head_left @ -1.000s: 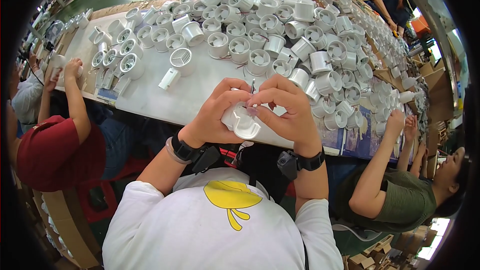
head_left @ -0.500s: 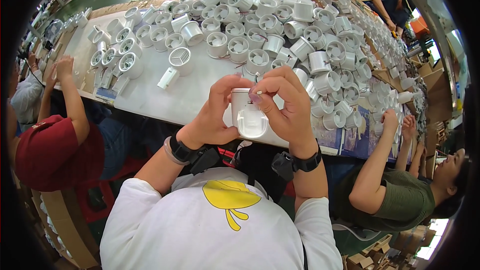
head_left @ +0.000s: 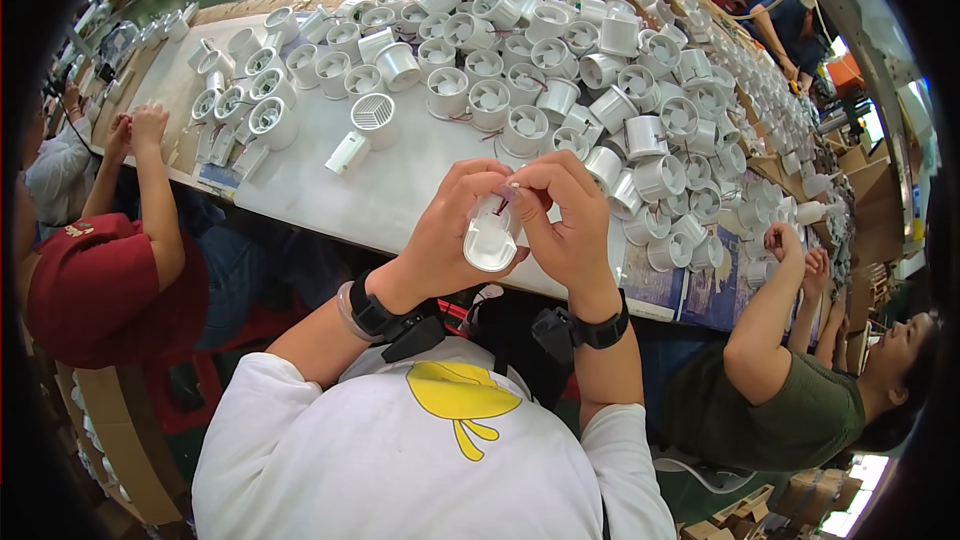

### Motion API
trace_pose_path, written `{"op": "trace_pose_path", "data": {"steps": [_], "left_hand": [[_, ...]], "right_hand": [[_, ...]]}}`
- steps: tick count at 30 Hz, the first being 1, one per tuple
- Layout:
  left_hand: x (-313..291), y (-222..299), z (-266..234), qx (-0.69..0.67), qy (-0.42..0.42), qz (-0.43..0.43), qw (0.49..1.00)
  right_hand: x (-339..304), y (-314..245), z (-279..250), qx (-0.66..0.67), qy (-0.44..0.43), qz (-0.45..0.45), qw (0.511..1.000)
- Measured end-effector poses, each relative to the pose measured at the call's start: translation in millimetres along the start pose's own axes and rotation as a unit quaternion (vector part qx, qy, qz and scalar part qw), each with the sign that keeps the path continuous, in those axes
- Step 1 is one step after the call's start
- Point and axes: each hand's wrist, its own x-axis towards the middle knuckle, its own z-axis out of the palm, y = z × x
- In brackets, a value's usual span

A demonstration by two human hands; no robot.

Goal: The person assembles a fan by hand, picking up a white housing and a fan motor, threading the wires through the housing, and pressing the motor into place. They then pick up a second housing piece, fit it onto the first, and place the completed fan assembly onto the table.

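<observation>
In front of my chest, my left hand [head_left: 442, 230] is wrapped around a white plastic fan housing [head_left: 489, 248], whose open rounded side extension faces me. Thin dark wires [head_left: 501, 206] run up out of that opening. Closed in a pinch at the upper end of the wires is my right hand [head_left: 566, 225], with a small white connector [head_left: 514, 186] at its fingertips. Fingers hide the round part of the housing. Beyond my hands, a finished-looking white fan unit [head_left: 374, 118] with a slatted grille and side box lies on the worktable [head_left: 310, 175].
A large heap of white fan housings [head_left: 548, 52] covers the table's far and right parts. More housings with side boxes [head_left: 270, 120] stand at left. Co-workers sit on both sides, one in a red shirt [head_left: 100, 285], one in dark green [head_left: 770, 395].
The housing has tilted and turned in my left hand, so its side opening shows more. My right fingers stay at the wires and connector. The view has shifted slightly.
</observation>
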Motion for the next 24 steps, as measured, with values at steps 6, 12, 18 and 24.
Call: {"op": "trace_pose_path", "data": {"steps": [6, 12, 18, 24], "left_hand": [[-2, 2, -5, -0.04, 0.002, -0.018, 0.999], [6, 11, -2, -0.026, 0.038, -0.001, 0.999], [2, 6, 5, 0.04, 0.047, -0.025, 0.998], [-10, -2, 15, -0.097, 0.003, -0.145, 0.985]], "right_hand": [[-4, 21, -8, 0.093, -0.039, 0.021, 0.995], [-14, 27, 6, 0.251, -0.018, 0.118, 0.96], [-9, 28, 16, 0.359, -0.071, 0.154, 0.918], [-14, 38, 19, 0.35, -0.09, 0.185, 0.914]]}}
